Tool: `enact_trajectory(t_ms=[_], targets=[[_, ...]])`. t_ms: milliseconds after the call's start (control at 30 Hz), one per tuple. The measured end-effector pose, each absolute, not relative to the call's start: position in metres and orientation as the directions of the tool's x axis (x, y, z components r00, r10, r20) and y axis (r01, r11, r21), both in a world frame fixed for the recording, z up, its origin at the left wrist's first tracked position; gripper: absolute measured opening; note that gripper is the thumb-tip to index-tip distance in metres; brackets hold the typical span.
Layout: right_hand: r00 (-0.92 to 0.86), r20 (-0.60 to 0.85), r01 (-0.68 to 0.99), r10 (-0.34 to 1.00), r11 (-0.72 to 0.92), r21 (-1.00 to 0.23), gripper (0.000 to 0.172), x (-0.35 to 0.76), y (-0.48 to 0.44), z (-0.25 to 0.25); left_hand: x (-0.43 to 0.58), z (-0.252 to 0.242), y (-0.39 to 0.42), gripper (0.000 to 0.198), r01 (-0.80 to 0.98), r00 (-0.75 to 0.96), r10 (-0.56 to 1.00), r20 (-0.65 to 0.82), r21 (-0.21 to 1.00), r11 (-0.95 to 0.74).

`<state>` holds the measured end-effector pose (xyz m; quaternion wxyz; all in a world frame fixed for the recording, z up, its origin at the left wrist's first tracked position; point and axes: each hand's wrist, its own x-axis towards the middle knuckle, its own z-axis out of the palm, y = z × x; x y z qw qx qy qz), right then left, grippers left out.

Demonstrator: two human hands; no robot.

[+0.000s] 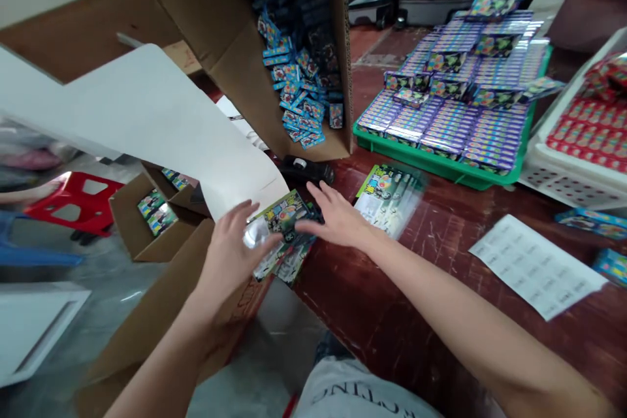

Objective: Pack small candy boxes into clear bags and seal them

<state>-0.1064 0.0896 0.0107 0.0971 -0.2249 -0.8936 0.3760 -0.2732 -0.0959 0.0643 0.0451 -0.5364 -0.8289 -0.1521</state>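
Observation:
My left hand (235, 248) grips the near edge of a stack of green printed toy cards in clear packets (284, 225) at the table's left edge. My right hand (337, 215) lies over the same stack with fingers spread and flat, touching its right side. A second pile of similar green cards (392, 199) lies just right of my right hand, blurred. A large white sheet (147, 117) hangs over the stack from the left.
A tipped cardboard box (220, 32) holds several small blue packs (301, 85). A green tray (441, 166) carries purple boxes, a white crate (563, 183) red ones. A label sheet (536, 264) lies on the red-brown table (416, 287). Open cartons (142, 222) and a red stool (73, 199) stand on the floor.

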Motion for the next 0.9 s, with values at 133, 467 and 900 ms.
enact_trajectory(t_ms=[133, 467, 900], targets=[[-0.837, -0.248, 0.499, 0.487, 0.497, -0.709, 0.081, -0.149, 0.097, 0.014, -0.236, 0.034, -0.134, 0.116, 0.927, -0.365, 0.928, 0.072, -0.062, 0.369], [-0.791, -0.262, 0.536, 0.553, 0.42, -0.732, 0.065, -0.044, 0.064, 0.023, -0.217, 0.058, -0.142, 0.08, 0.987, -0.107, 0.981, -0.161, -0.134, 0.086], [-0.978, 0.156, 0.107, 0.137, 0.976, -0.187, 0.094, -0.063, 0.059, 0.033, -0.253, 0.066, -0.083, 0.066, 0.97, 0.023, 0.96, -0.278, 0.237, 0.045]])
